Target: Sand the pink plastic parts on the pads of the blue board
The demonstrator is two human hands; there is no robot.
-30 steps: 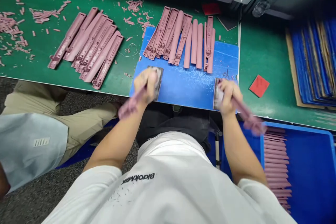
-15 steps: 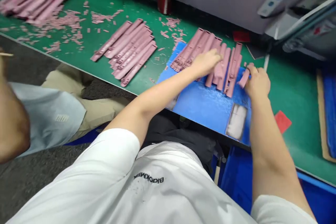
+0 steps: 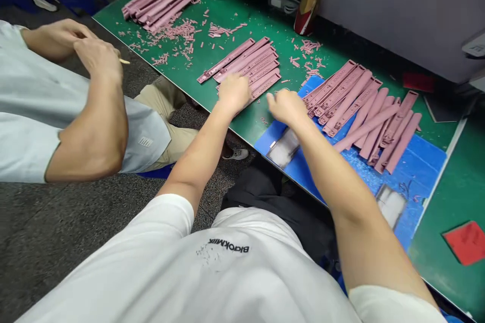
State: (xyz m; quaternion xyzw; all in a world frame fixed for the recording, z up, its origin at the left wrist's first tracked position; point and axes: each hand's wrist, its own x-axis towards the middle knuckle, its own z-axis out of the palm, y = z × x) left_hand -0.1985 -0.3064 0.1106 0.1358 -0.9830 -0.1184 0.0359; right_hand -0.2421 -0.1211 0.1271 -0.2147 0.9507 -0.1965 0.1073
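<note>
My left hand [image 3: 235, 92] lies over the near end of the middle pile of pink plastic strips [image 3: 248, 63], its fingers bent down and hidden from me. To its right, my right hand [image 3: 287, 106] hovers at the left corner of the blue mat [image 3: 308, 169], thumb apart from the bent fingers, nothing visible in it. A thin ring [image 3: 282, 90] shows just behind its fingers. On the mat, a second group of pink strips [image 3: 369, 116] lies side by side, one strip slantwise across the others.
Pink scraps [image 3: 182, 33] litter the green table [image 3: 212, 7]. A further strip pile [image 3: 159, 2] lies at the far left. A bottle [image 3: 310, 0] stands at the back, a red square [image 3: 468, 242] at the right. At left, a co-worker's hands [image 3: 91, 50] are close together.
Both my hands have moved left, from the strips on the mat toward the middle pile. The small pink piece is gone from my right hand. My view has turned left, showing the co-worker's hands.
</note>
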